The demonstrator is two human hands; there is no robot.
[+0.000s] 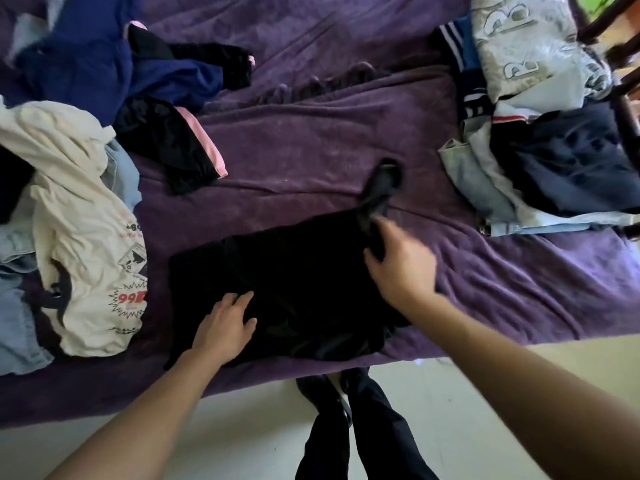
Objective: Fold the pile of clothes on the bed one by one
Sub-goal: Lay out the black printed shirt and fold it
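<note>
Purple plush bed blanket (311, 140), rumpled, with one black garment (304, 271) laid near its front edge.
The garment is pressed flat by the left hand (225, 325), fingers straight; its narrow upper-right strip is pinched by the right hand (401, 263). Two heaps are seen: a crumpled pile (76, 161) at left, a folded stack (554, 150) at right.

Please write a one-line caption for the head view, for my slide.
Left hand presses flat on a black cloth garment on the purple fleece blanket; right hand grips its far end.

Matt black cloth garment (294, 271); fuzzy purple blanket (329, 150).
</note>
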